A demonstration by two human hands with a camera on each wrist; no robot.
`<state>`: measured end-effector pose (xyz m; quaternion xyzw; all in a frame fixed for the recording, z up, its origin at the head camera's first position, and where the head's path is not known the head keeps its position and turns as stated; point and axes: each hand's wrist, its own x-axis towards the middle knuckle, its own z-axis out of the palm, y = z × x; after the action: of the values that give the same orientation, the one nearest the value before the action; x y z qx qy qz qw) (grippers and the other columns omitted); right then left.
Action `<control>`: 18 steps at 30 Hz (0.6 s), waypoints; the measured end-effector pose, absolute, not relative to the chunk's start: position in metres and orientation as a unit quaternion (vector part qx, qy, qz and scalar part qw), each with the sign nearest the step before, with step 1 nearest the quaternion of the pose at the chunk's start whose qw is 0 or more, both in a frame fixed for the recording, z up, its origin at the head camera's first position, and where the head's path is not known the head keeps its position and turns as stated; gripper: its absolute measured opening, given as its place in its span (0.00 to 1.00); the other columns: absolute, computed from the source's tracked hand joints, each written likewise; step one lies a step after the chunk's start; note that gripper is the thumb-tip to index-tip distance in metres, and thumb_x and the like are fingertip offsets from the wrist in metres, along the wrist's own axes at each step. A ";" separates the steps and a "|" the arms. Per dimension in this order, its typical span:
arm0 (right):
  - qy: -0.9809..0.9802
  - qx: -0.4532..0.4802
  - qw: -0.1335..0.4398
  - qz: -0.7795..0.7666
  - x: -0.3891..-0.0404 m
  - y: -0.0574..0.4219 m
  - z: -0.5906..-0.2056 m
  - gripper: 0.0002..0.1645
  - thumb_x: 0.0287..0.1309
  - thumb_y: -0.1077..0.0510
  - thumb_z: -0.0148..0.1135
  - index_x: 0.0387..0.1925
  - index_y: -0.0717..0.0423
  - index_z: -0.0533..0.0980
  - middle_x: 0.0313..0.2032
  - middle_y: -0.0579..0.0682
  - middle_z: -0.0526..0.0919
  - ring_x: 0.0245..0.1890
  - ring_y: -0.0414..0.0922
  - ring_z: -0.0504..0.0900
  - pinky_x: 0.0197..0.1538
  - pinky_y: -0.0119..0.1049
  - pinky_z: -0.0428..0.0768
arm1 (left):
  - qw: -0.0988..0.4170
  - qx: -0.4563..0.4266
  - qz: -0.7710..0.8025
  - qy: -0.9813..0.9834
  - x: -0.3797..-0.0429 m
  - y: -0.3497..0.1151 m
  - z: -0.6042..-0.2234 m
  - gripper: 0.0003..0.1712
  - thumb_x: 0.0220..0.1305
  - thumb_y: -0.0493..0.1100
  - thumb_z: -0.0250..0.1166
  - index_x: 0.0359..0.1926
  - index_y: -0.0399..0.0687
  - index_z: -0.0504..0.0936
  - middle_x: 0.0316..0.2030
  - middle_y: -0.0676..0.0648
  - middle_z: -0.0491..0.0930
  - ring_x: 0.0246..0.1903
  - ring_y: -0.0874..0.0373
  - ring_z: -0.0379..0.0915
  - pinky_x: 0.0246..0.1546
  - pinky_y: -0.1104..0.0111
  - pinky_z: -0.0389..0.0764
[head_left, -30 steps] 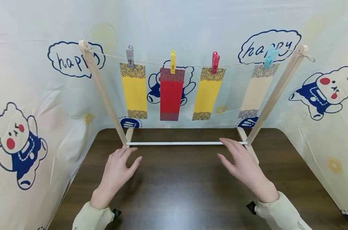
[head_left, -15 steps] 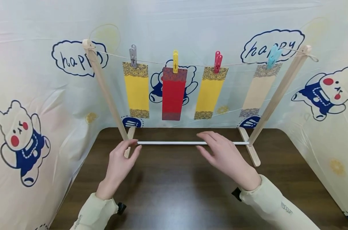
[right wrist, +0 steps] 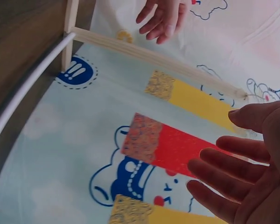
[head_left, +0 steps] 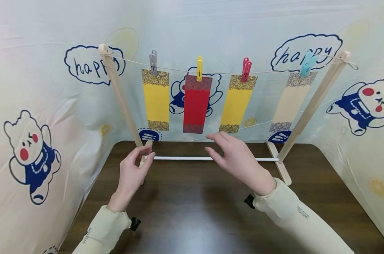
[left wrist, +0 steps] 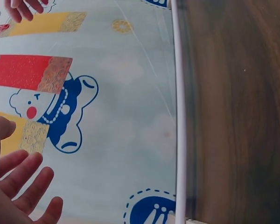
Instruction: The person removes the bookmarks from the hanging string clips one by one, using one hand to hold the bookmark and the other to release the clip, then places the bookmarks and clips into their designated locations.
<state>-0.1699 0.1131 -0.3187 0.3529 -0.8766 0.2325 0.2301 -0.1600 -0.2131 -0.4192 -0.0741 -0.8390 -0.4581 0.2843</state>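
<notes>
On head cam I've got L hand (head_left: pixel 133 173) low by the base of the L post (head_left: pixel 120 95), near the L end of the white rod (head_left: pixel 182 158); thumb & fingers apart, loosely bent. R hand (head_left: pixel 234 158) is more central, in front of the rod, fingertips just under the red strip (head_left: pixel 196 106) & R yellow strip (head_left: pixel 238 104) as I see it; exact depth hard to tell. Thumb & fingers apart there too. The 2 hands are well apart.

4 strips hang in a row on the string (head_left: pixel 223 73), L to R: L yellow strip (head_left: pixel 156 102) w/ grey peg (head_left: pixel 153 62), red strip w/ yellow peg (head_left: pixel 199 68), R yellow strip w/ pink peg (head_left: pixel 246 70), cream strip (head_left: pixel 294 100) w/ blue peg (head_left: pixel 308 64). String runs btwn L post & R post (head_left: pixel 314 102), rod below it above the dark table (head_left: pixel 192 218).

My L wrist cam has the thumb overlapping L yellow strip; R wrist cam has the fingers spread, red strip beyond.
</notes>
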 end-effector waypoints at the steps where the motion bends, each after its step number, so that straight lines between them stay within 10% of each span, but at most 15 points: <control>1: -0.876 0.354 0.228 0.234 -0.171 0.111 -0.315 0.24 0.64 0.55 0.73 0.59 0.57 0.81 0.51 0.54 0.87 0.48 0.48 0.88 0.50 0.44 0.88 | 0.288 -0.073 -0.456 -0.839 -0.161 -0.214 -0.418 0.16 0.68 0.42 0.72 0.55 0.43 0.86 0.47 0.46 0.89 0.48 0.59 0.81 0.52 0.68 0.80; 18: -0.864 0.356 0.205 0.290 -0.191 0.085 -0.253 0.24 0.63 0.55 0.73 0.58 0.60 0.80 0.51 0.56 0.86 0.45 0.47 0.85 0.44 0.41 0.88 | 0.310 -0.063 -0.512 -0.799 -0.179 -0.224 -0.392 0.17 0.70 0.39 0.70 0.57 0.39 0.84 0.51 0.42 0.87 0.46 0.75 0.79 0.50 0.79 0.78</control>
<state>-0.1913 0.0847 -0.2526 0.3558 -0.8643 0.2904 0.2051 -0.1789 -0.2245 -0.3924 -0.0633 -0.7987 -0.5117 0.3102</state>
